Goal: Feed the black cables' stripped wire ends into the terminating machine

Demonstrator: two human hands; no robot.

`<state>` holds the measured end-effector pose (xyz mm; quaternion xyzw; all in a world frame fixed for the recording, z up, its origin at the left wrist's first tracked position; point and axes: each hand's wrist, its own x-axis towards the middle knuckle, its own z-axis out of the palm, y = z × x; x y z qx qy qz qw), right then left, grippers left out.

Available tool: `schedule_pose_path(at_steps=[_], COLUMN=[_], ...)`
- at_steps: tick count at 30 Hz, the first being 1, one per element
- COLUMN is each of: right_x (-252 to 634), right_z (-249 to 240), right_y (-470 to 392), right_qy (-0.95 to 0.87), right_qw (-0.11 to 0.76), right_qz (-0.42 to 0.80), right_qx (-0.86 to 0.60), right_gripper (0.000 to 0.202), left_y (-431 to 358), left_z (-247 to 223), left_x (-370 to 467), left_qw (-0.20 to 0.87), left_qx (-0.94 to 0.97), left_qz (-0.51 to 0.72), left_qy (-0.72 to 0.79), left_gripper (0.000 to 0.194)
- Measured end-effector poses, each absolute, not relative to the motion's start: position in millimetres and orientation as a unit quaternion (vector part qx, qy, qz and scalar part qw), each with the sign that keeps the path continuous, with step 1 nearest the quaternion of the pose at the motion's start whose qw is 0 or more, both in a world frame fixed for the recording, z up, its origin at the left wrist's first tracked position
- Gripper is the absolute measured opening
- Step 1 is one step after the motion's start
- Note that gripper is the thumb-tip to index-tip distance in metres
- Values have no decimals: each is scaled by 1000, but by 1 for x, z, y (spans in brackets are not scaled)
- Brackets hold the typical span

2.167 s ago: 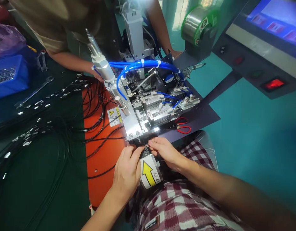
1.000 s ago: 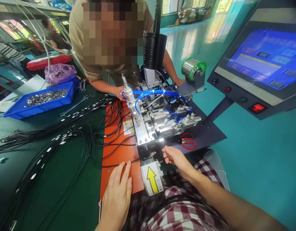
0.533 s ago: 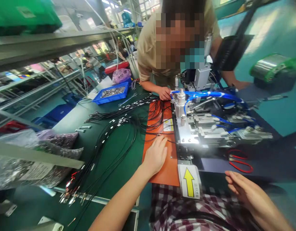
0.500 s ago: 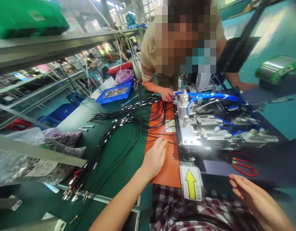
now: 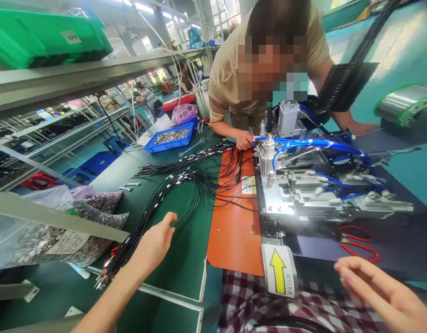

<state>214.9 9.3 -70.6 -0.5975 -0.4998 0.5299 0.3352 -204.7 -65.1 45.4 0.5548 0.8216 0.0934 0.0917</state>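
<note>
Having moved from the orange board [image 5: 230, 249] to the black cables [image 5: 154, 202] on the tabletop [image 5: 186, 273], the left grip [image 5: 154, 247] is narrow, its hold unclear, the right grip [image 5: 397, 293] loosely curled with nothing visible; light and floppy, each cable likely wants pinching near its end.

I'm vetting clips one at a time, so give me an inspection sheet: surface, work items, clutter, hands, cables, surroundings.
Surface: green tabletop, with an orange panel beside the machine.
Work items: black cables, machine.
Clutter: blue tray of metal parts, wrenches, red-handled tool.
Hands: left hand at the cables, grip unclear; right hand near the red-handled tool, no object visible in it.
Cables: bundled on the tabletop, some crossing the panel.
Surroundings: co-worker leaning over the machine; green bin on a shelf.
</note>
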Motion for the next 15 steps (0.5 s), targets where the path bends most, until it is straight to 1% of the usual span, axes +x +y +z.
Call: schedule_pose_path(at_steps=[1, 2, 3, 4, 5, 6, 7, 8, 9, 10, 12, 13, 14, 15], right_x=[203, 189, 174, 158, 142, 128, 116, 108, 103, 103, 110, 116, 122, 127], right_z=[-59, -47, -37, -29, -22, -15, -10, -6, -3, 0, 1, 1, -1, -3], right_y=[6, 3, -1, -5, -8, -10, -11, -11, -10, -9, -4, -2, 1, 3], right_qy=[-561, -610, -661, -706, -739, -752, -762, -768, -764, -743, -655, -596, -536, -485], right_qw=[317, 324, 323, 347, 368, 401, 418, 412, 418, 422, 434, 436, 434, 429], right_qz=[519, 498, 481, 450, 424, 398, 393, 410, 429, 466, 560, 606, 645, 676], right_qx=[-562, -525, -477, -422, -373, -340, -300, -269, -240, -227, -261, -295, -328, -351], right_gripper=[30, 28, 28, 29, 33, 37, 42, 44, 37, 26, 9, 7, 11, 16], left_y=[-59, -52, -43, -33, -23, -14, -6, -1, 1, 1, -5, -10, -15, -20], left_z=[57, 67, 74, 79, 81, 81, 77, 72, 66, 59, 46, 40, 35, 31], left_x=[-196, -186, -174, -162, -149, -138, -128, -121, -117, -115, -117, -118, -119, -117], left_qw=[152, 290, 400, 466, 505, 514, 499, 463, 408, 335, 163, 80, 14, -29], left_qx=[562, 541, 504, 472, 450, 445, 456, 480, 515, 557, 649, 692, 722, 746], left_qz=[107, 152, 208, 269, 316, 351, 372, 379, 371, 348, 252, 189, 136, 106], left_qy=[806, 775, 737, 699, 665, 644, 636, 641, 656, 675, 699, 692, 678, 657], left_gripper=[30, 34, 35, 34, 34, 36, 37, 37, 35, 30, 24, 22, 21, 20])
